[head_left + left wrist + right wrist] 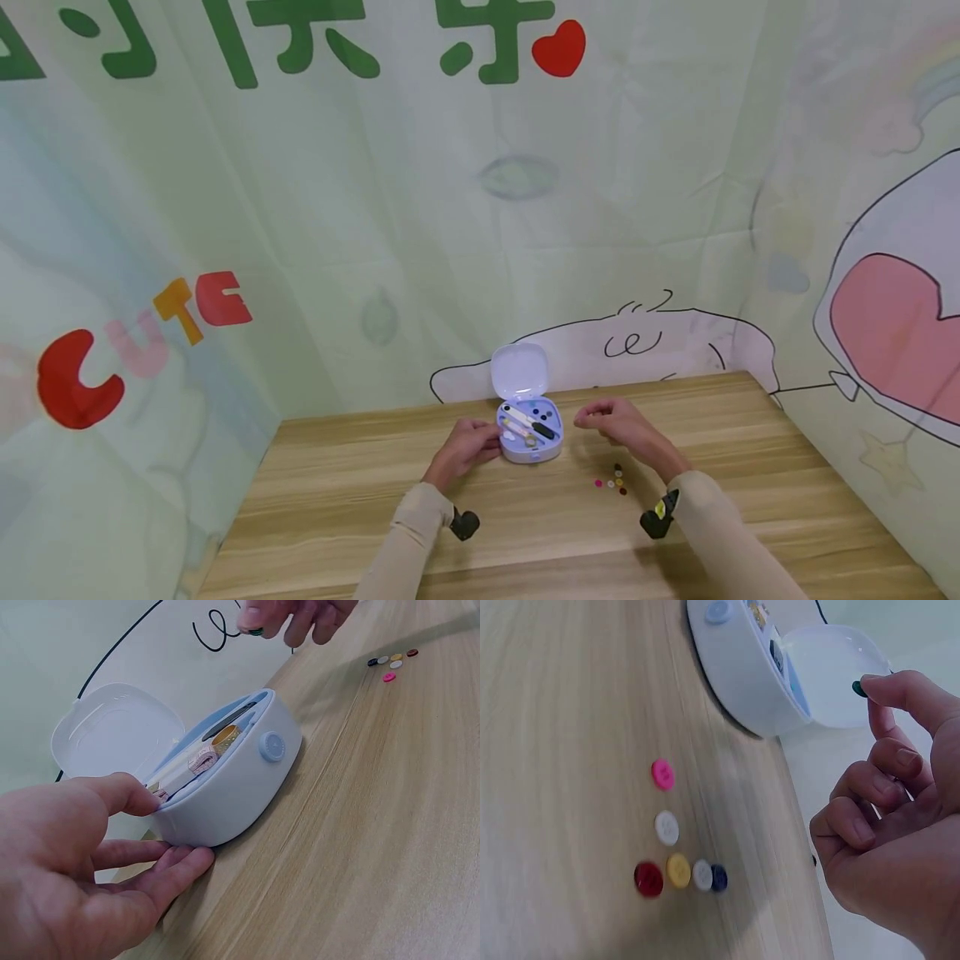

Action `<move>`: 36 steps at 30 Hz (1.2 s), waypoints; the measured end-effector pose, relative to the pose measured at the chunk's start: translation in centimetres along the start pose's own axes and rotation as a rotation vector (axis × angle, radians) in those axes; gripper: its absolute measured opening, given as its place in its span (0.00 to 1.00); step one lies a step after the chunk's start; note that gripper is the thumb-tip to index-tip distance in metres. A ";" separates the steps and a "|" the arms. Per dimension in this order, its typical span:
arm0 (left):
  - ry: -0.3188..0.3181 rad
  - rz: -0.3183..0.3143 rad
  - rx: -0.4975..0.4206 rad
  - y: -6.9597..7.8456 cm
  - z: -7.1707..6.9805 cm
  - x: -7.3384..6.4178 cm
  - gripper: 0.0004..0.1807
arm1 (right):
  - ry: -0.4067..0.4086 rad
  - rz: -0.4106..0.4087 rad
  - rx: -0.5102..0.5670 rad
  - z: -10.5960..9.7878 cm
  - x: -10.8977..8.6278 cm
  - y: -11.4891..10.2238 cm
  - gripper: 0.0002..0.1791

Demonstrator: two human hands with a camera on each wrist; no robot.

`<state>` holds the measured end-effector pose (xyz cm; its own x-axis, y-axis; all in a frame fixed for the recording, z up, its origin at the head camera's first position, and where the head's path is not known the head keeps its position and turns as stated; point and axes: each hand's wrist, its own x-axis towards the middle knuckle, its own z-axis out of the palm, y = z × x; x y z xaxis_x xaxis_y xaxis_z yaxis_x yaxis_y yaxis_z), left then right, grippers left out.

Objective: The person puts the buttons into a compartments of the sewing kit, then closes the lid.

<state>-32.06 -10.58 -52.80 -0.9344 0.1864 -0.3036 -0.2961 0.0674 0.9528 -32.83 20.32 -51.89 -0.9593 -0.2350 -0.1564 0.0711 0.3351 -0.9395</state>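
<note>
Dark green button (859,688), one: pinched between thumb and forefinger of the right hand (900,765), raised above the table (337,508), just to the right of the case; other fingers of same curled toward the palm.

Case (232,780), one: white, rounded, pale blue inside; standing on the table, gripped at its left side by the left hand (467,450), thumb at the rim, fingers against the lower wall. Hands apart, case between.

Lid (520,372), one: white, fully raised at the back of the case.

Catch (272,746), one: round, pale blue, on the front wall.

Contents: pink-and-white measuring tape (202,759); gold-coloured ring-like piece (226,737); black-handled tool (542,430), lying aslant; small dark buttons (543,414), several, toward the far right. Remaining pieces too small to tell.

Loose buttons, six, flat on the table, in front and to the right of the case: pink button (662,774), set a little apart; white buttons (667,828), two; yellow button (678,870); dark red button (649,879); dark blue button (718,877), just beside one white.

Sleeves (408,533), beige, pair.

Backdrop (322,208): pale green cloth, with green characters and red heart (559,48).
</note>
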 end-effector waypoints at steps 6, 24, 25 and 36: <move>0.000 -0.006 0.006 0.0 -0.1 0.1 0.16 | 0.002 0.025 0.090 1.2 1.4 -0.8 0.13; 0.000 -0.001 0.021 0.3 0.1 0.0 0.16 | 0.034 0.014 0.263 2.5 2.8 -1.5 0.21; 0.002 -0.001 0.019 0.2 0.1 0.0 0.16 | 0.026 0.007 0.264 2.4 2.7 -1.5 0.23; 0.009 0.003 0.013 -0.2 0.0 0.3 0.17 | -0.041 -0.038 0.149 0.2 1.5 -1.4 0.37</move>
<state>-32.26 -10.53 -53.05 -0.9369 0.1777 -0.3010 -0.2912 0.0795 0.9534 -34.27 19.31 -50.84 -0.9503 -0.2831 -0.1296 0.0779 0.1869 -0.9793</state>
